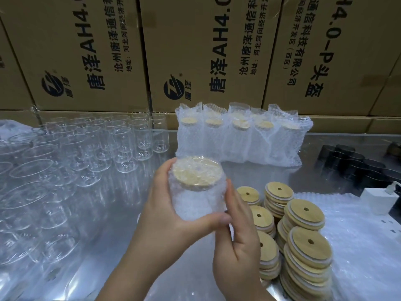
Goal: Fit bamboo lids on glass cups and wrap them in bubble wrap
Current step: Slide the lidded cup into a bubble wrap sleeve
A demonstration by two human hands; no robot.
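While your left hand (173, 205) curls its fingers round the wrapped cup (195, 198) held above the counter (125, 218) and your right hand (236, 242) lies flat-fingered against its side, grip the cushioned body, since slick wrap over glass may slip.

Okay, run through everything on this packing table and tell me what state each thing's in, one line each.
held cup: lidded, bubble-wrapped, lifted.
left hand: grips the held cup.
right hand: straight fingers touch its side.
wrapped cups: lidded, wrapped, upright at the back.
bare glass cups: no lids, unwrapped, upright.
bamboo lids: loose, stacked.
bubble wrap sheets: flat, unused.
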